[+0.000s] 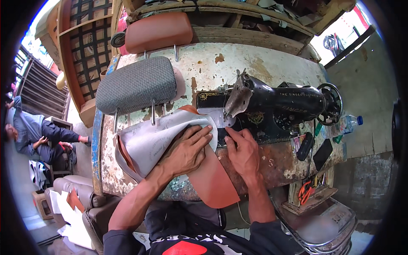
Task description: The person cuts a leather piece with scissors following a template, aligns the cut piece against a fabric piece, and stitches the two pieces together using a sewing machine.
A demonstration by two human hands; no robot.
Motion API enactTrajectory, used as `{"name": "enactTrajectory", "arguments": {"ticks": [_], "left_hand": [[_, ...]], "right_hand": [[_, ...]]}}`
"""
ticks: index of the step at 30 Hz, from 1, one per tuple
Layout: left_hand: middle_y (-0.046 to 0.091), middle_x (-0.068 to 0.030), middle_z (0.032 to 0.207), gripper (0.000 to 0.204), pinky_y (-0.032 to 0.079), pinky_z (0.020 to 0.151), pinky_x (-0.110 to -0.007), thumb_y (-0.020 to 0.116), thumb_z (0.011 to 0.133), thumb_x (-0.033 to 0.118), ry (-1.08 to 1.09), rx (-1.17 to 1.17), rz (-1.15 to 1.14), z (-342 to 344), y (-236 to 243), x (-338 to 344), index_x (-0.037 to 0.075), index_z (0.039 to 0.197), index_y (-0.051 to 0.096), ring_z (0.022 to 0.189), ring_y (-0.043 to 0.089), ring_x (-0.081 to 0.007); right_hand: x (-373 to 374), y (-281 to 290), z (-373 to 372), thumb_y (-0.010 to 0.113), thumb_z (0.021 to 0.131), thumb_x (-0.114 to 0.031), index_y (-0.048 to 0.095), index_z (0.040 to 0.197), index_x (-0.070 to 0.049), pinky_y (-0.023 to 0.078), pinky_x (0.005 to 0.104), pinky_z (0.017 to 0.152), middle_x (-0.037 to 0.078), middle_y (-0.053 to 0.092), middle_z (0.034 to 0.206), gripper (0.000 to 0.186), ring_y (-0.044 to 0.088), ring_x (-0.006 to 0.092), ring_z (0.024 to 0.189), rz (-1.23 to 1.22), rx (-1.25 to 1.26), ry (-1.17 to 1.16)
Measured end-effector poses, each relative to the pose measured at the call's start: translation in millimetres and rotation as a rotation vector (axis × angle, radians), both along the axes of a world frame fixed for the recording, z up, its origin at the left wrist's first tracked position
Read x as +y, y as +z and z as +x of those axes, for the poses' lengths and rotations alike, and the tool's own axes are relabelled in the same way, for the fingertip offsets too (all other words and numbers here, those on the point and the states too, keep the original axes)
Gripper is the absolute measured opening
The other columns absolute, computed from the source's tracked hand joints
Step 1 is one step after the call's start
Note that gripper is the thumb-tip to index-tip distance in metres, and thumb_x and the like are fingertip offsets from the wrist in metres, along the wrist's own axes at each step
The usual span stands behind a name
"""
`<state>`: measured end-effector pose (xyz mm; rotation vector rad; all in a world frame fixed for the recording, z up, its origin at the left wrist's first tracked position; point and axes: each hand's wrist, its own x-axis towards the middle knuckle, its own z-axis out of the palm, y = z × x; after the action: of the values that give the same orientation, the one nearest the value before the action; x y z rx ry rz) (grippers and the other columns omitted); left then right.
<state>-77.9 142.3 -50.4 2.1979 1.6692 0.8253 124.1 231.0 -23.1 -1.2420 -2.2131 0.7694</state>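
Note:
My left hand (191, 146) is closed on white-backed material (148, 144), its bent fingers pressing the folded piece beside the sewing machine's needle plate. A tan-orange piece (212, 178) hangs from beneath it toward the table's front edge. My right hand (242, 151) has its index fingertip at the plate (221, 119), just right of the material, with thumb and fingers slightly bent and apart and nothing visible between them. The black sewing machine (284, 102) stands above and right of my hands, its head over the plate; the needle is too small to make out.
Grey (136, 83) and orange (157, 29) headrests lie on the worn table (255, 57). A bottle (344, 125) and black phone-like object (323, 153) are at right, tools (306, 191) below. A seated person (29, 131) is at far left, a padded seat (102, 216) at lower left.

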Motion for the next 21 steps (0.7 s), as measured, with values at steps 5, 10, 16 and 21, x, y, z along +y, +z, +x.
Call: {"name": "enactTrajectory", "arguments": {"ticks": [5, 10, 16, 21], "left_hand": [[0.056, -0.0178, 0.148, 0.049, 0.043, 0.113, -0.05, 0.06, 0.082, 0.001, 0.084, 0.002, 0.022, -21, 4, -5, -0.001, 0.131, 0.06, 0.132, 0.051, -0.042], [0.055, -0.0176, 0.15, 0.051, 0.042, 0.113, -0.052, 0.059, 0.082, 0.003, 0.064, 0.027, 0.013, -25, 6, -11, -0.001, 0.133, 0.06, 0.132, 0.051, -0.0418], [0.052, -0.0199, 0.151, 0.054, 0.042, 0.116, -0.05, 0.06, 0.079, 0.006, -0.077, 0.003, 0.021, -2, -4, 3, -0.004, 0.132, 0.059, 0.135, 0.048, -0.0436], [0.052, -0.0211, 0.151, 0.056, 0.041, 0.117, -0.051, 0.06, 0.079, 0.006, -0.101, -0.019, 0.031, 12, -9, 20, -0.004, 0.134, 0.058, 0.136, 0.047, -0.0435]], "right_hand": [[-8, -2, 6, 0.068, 0.096, -0.013, 0.073, 0.121, -0.003, 0.053, 0.0428, 0.074, 0.015, 0.062, 0.094, 0.028, 0.065, 0.0331, 0.081, -0.019, 0.069, -0.044], [-10, -13, 7, 0.068, 0.096, -0.012, 0.074, 0.118, -0.003, 0.053, 0.0404, 0.072, 0.014, 0.063, 0.091, 0.024, 0.065, 0.03, 0.078, 0.078, 0.138, -0.054], [-11, -13, 4, 0.067, 0.096, -0.01, 0.075, 0.118, -0.003, 0.053, 0.0393, 0.071, 0.014, 0.063, 0.09, 0.024, 0.065, 0.0289, 0.077, 0.066, 0.125, -0.062], [-9, -13, 4, 0.066, 0.096, -0.009, 0.073, 0.12, -0.005, 0.053, 0.0407, 0.069, 0.012, 0.061, 0.091, 0.025, 0.064, 0.029, 0.076, 0.105, 0.116, -0.064]]}}
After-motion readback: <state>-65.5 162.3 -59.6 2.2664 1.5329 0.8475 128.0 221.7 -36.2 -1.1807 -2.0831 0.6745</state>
